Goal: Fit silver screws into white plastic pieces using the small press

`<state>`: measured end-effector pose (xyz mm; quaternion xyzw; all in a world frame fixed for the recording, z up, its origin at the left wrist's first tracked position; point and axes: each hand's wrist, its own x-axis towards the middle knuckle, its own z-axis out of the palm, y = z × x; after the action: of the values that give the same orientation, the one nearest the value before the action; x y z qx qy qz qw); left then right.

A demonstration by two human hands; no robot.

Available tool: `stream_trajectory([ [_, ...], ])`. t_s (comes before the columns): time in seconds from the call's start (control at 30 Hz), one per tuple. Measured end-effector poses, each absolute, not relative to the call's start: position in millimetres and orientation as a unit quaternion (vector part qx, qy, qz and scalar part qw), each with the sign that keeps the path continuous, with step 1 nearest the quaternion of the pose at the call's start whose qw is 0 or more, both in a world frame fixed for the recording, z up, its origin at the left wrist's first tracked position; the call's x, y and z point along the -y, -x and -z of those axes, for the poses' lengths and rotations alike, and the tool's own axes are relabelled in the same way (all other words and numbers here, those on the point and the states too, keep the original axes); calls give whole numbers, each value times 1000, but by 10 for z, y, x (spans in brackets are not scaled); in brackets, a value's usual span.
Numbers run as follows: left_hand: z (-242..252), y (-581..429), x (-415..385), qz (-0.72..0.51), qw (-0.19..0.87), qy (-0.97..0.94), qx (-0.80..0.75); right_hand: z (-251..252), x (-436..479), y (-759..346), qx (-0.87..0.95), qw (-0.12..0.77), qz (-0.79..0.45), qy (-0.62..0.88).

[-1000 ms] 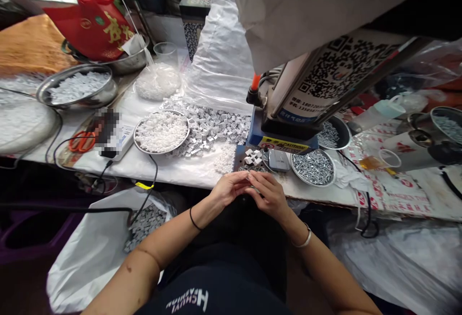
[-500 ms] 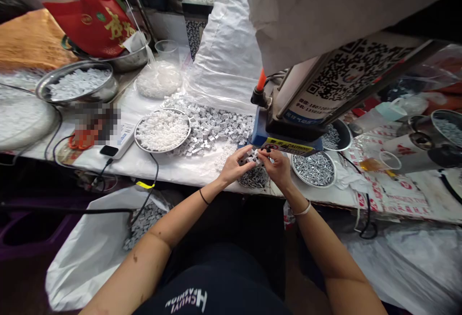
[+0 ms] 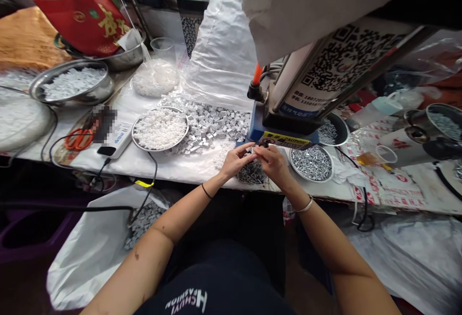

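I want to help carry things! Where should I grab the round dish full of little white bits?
Take the dish by its thin metal rim, at the left and near edges, coming from the front. It is shallow and heaped, so keep it level. A pile of grey square pieces crowds its right side, and a black cable runs by its near right.

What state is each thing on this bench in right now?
Left hand: fingertips bent onto the small white parts, grip hidden.
Right hand: fingertips meeting the left's there, grip hidden.
Bead tray: heaped with white beads.
Pin tray: covered with metal pins.
Clear cup: upright, looks empty.
Steel bowl: part-filled with white pieces.
Grey cubes: loose, spread in a pile.
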<state>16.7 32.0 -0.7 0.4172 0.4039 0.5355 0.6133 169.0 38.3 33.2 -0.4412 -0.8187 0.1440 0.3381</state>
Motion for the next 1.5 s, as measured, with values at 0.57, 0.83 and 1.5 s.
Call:
stream_trajectory([
  [0.57, 24, -154, -440, -495, 545, -528, -423, 452, -54, -2424, 815, 134, 22, 563],
  [0.83, 85, -207, -375, -531, 470, -598, -374, -84, 72, -2141, 718, 372, -212, 548],
  [1.5, 19, 1257, 792, -318, 424, -657, -536, 75, 487, -2412, 665, 417, -200, 586],
])
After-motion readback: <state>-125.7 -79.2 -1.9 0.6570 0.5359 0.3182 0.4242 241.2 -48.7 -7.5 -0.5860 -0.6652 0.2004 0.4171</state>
